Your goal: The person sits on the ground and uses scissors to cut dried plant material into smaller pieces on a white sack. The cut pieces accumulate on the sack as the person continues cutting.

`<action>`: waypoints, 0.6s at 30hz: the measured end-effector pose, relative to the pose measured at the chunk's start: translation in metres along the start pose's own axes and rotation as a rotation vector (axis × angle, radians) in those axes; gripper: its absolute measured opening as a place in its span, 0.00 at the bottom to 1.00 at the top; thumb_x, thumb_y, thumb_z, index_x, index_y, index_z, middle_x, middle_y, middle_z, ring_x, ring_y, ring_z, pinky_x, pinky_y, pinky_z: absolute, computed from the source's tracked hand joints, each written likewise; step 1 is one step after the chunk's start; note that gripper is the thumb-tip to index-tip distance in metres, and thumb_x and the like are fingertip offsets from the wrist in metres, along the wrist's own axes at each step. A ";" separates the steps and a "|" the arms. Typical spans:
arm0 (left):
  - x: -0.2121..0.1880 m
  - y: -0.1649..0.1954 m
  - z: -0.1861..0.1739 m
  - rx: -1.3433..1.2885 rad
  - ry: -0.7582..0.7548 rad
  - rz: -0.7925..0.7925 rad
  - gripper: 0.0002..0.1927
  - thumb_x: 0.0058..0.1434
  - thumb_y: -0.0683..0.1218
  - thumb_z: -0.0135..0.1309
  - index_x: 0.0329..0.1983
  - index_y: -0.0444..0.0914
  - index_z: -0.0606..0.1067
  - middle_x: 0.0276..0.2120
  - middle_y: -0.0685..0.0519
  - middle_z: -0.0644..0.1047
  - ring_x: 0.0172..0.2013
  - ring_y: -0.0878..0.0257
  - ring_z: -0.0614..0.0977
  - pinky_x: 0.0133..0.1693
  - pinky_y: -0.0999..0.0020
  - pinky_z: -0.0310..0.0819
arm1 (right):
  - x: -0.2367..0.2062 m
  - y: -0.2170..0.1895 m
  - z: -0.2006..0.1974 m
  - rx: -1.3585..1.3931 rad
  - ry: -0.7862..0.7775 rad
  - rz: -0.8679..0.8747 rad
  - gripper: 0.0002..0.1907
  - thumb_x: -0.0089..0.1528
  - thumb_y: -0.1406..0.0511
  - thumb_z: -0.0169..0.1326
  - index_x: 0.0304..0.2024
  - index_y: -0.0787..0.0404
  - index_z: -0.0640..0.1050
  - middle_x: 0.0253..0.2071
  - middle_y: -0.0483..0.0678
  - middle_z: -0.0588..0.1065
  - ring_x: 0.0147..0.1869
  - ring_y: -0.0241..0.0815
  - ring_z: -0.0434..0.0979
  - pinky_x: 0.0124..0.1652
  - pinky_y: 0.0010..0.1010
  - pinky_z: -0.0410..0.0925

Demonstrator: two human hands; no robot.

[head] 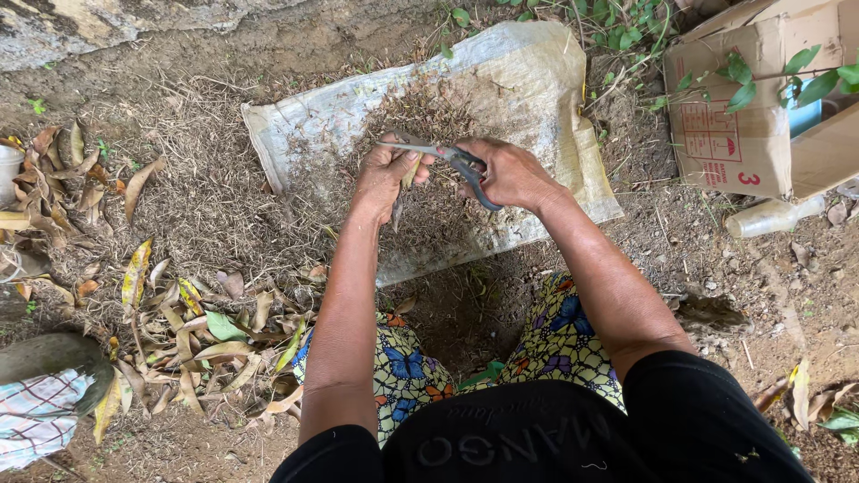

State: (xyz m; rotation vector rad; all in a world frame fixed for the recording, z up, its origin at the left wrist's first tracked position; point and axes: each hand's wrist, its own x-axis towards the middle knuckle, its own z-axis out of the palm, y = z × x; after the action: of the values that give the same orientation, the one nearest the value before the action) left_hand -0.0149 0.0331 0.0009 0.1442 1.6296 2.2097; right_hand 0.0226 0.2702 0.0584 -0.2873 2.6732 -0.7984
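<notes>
My right hand (512,172) grips a pair of grey scissors (447,158), their blades pointing left toward my left hand (385,174). My left hand pinches a dry leaf or pod (400,201) that hangs down from the fingers, right at the scissor blades. Both hands hover over a worn white woven sack (537,80) spread on the ground, which carries a heap of finely cut dry plant bits (420,116). My knees in a patterned yellow and blue cloth (555,340) show below.
Dry fallen leaves (192,322) lie in a pile at the left on bare soil. A torn cardboard box (752,98) stands at the upper right, with a plastic bottle (771,216) lying beside it. A checked cloth (36,416) sits at the lower left.
</notes>
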 end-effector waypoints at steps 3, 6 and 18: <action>-0.003 0.007 -0.001 -0.044 0.098 -0.131 0.07 0.67 0.40 0.49 0.45 0.44 0.74 0.32 0.53 0.81 0.28 0.66 0.80 0.30 0.71 0.80 | -0.003 0.003 -0.007 -0.133 0.123 -0.049 0.45 0.54 0.48 0.71 0.68 0.49 0.66 0.63 0.55 0.70 0.64 0.57 0.72 0.61 0.50 0.66; -0.005 0.010 -0.002 -0.015 0.022 -0.037 0.05 0.68 0.42 0.51 0.45 0.42 0.74 0.29 0.53 0.79 0.25 0.68 0.76 0.25 0.74 0.74 | -0.004 0.004 -0.007 -0.152 0.046 -0.055 0.46 0.55 0.47 0.69 0.70 0.47 0.62 0.65 0.52 0.68 0.65 0.55 0.72 0.62 0.48 0.67; -0.002 0.002 -0.012 0.102 0.087 -0.095 0.05 0.69 0.41 0.53 0.46 0.38 0.77 0.30 0.52 0.81 0.26 0.70 0.75 0.27 0.77 0.71 | -0.002 0.004 0.009 0.084 0.036 -0.047 0.41 0.51 0.49 0.70 0.64 0.50 0.73 0.46 0.50 0.83 0.46 0.44 0.85 0.52 0.39 0.74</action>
State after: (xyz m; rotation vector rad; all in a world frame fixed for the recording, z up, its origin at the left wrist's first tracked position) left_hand -0.0171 0.0211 -0.0003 -0.0017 1.7593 2.0898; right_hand 0.0271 0.2698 0.0499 -0.3190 2.6669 -0.9357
